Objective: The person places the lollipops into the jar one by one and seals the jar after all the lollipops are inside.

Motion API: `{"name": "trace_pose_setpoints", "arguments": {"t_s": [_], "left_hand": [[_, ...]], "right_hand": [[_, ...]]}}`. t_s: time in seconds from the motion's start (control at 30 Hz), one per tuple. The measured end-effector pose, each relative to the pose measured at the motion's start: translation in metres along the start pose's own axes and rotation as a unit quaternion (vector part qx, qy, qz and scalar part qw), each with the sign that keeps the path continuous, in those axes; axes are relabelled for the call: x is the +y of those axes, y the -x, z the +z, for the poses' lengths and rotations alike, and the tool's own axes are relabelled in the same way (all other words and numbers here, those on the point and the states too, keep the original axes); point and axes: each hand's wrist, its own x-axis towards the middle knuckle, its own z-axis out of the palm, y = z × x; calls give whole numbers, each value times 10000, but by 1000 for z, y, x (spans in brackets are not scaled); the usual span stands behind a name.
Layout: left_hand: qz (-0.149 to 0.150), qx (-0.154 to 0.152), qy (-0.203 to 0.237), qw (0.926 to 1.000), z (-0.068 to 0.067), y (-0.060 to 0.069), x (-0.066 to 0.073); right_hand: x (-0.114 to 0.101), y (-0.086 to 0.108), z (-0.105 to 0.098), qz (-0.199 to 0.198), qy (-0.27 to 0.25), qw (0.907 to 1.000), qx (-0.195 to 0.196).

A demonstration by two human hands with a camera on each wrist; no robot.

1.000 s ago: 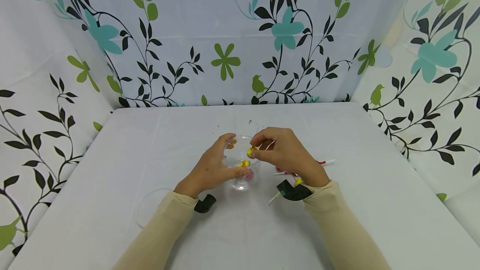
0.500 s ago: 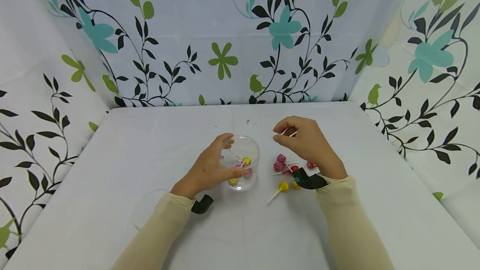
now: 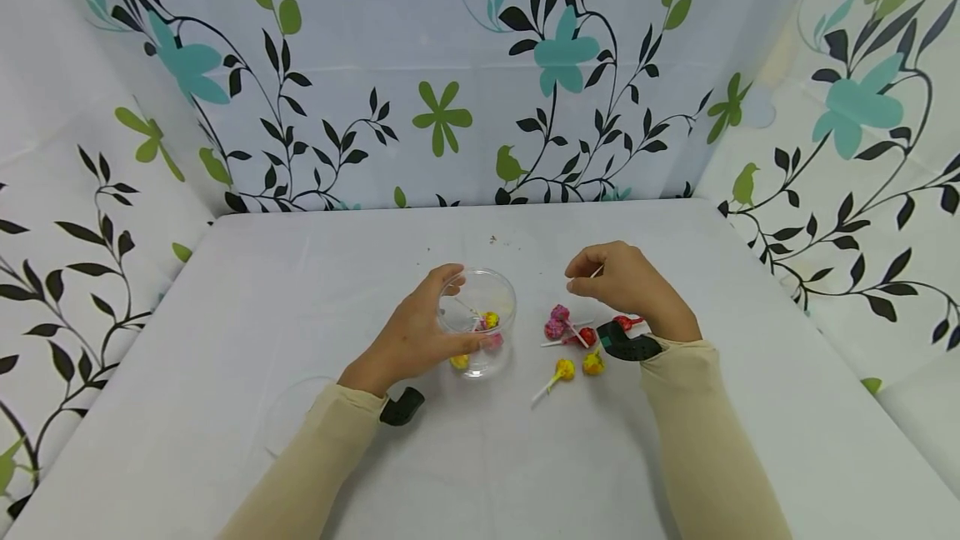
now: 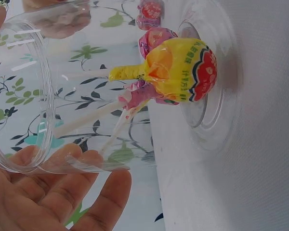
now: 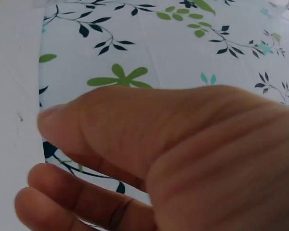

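Clear cup point(image 3: 489, 367) mid-table point(image 3: 427, 482), yellow and pink lollipops point(image 4: 183, 70) inside.
Left hand point(image 3: 405, 332) curled round cup's left side. Right hand point(image 3: 632, 283) loosely bent, thumb apart from fingers, beyond loose lollipops point(image 3: 557, 325) lying right of cup. Clear disc point(image 3: 295, 417) near left, partly behind sleeve point(image 3: 322, 461).

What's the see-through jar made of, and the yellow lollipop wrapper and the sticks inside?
The jar looks like glossy plastic, maybe glass: it's clear, with bright glints.
The yellow wrapper seems thin, printed plastic film or coated paper, shiny and creased where it's twisted.
The sticks look smooth and whitish; plastic or paper, I can't tell.
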Motion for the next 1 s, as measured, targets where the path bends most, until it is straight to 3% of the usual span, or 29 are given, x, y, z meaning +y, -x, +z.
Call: {"name": "trace_pose_setpoints", "arguments": {"t_s": [0.17, 0.33, 0.7, 1.0], "left_hand": [[-26, -7, 22, 10000, -1, 0, 1], [-20, -1, 37, 10000, -2, 1, 1], [-54, -9, 69, 10000, -2, 3, 1], [14, 6, 50, 10000, -1, 1, 1]], "right_hand": [[11, -5, 2, 344, 45, 9965, -760], [21, -11, 6, 479, 6, 9927, -1108], [38, -19, 19, 429, -39, 9910, -1268], [37, -23, 26, 463, 22, 9906, -1289]]}}
